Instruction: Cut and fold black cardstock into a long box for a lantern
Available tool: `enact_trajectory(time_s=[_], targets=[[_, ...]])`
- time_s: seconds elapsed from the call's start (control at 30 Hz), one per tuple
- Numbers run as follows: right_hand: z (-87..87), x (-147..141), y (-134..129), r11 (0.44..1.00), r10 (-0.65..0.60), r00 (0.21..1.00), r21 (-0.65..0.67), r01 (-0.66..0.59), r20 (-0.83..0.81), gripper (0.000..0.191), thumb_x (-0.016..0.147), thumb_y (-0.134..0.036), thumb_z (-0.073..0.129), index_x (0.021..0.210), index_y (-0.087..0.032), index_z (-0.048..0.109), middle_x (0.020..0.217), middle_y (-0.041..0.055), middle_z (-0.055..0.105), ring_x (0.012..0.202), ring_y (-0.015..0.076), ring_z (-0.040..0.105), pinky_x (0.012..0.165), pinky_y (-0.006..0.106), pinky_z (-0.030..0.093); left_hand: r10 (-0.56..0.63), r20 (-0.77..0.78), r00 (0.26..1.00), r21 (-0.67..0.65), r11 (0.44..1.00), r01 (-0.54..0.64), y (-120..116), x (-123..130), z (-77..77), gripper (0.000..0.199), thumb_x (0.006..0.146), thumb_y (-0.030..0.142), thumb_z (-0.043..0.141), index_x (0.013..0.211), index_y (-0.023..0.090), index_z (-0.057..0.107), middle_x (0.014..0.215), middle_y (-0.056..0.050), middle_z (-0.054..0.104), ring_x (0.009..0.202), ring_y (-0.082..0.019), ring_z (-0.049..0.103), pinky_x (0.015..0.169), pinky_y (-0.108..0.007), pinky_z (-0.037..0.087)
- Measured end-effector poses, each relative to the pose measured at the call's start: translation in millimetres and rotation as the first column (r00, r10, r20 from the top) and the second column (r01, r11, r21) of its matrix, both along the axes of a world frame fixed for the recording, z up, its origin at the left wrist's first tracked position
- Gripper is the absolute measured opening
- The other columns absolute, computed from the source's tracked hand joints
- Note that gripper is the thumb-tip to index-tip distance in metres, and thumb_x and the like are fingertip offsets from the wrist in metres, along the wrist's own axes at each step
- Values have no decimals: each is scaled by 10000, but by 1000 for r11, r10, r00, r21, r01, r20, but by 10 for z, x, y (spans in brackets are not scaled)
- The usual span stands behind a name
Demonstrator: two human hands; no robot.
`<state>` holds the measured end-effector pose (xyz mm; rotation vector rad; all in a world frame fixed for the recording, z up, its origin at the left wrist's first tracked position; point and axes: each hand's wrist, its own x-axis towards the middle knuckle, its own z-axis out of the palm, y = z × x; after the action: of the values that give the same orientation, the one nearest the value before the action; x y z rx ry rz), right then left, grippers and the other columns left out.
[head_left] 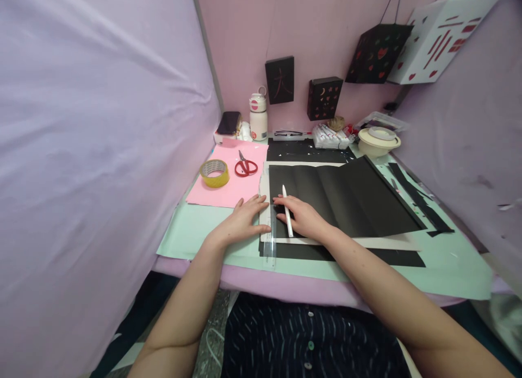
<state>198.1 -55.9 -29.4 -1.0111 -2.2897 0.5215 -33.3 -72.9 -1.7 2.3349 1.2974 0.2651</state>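
A clear ruler (pixel 269 254) lies upright along the left edge of the black paper (pixel 310 185). My left hand (pixel 243 219) rests flat, its fingers stretched out and their tips on the ruler and the white sheet's edge. Between the fingers of my right hand (pixel 304 217) is a slim white pen (pixel 284 192), its tapered end pointing away from me. That hand lies on the black paper, just right of the ruler. The paper has fold creases and its right side lifts up. Beneath it are a white sheet (pixel 383 242) and another black sheet (pixel 302 252).
Yellow tape (pixel 215 174) and red-handled scissors (pixel 246 167) lie on pink paper (pixel 244 196) at left. A white bottle (pixel 258 119), wrapped white sticks (pixel 330 137) and a cream bowl (pixel 377 144) stand behind. Black strips (pixel 420 198) lie at right. Cut-out paper lanterns (pixel 377 54) hang above.
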Motion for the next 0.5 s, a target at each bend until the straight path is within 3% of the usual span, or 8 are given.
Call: enact_trajectory(time_s=[0.5], targets=[[27, -1, -14, 1000, -4, 1000, 6, 4, 10, 373, 879, -219, 588, 1251, -242, 568, 1264, 96, 622, 1211, 246, 555, 981, 455, 480, -2, 13, 1000, 6, 1000, 2, -12, -1, 9, 694, 839, 582, 559, 1435, 262, 401, 1580, -74, 239, 1472, -270, 138, 1183, -514, 79]])
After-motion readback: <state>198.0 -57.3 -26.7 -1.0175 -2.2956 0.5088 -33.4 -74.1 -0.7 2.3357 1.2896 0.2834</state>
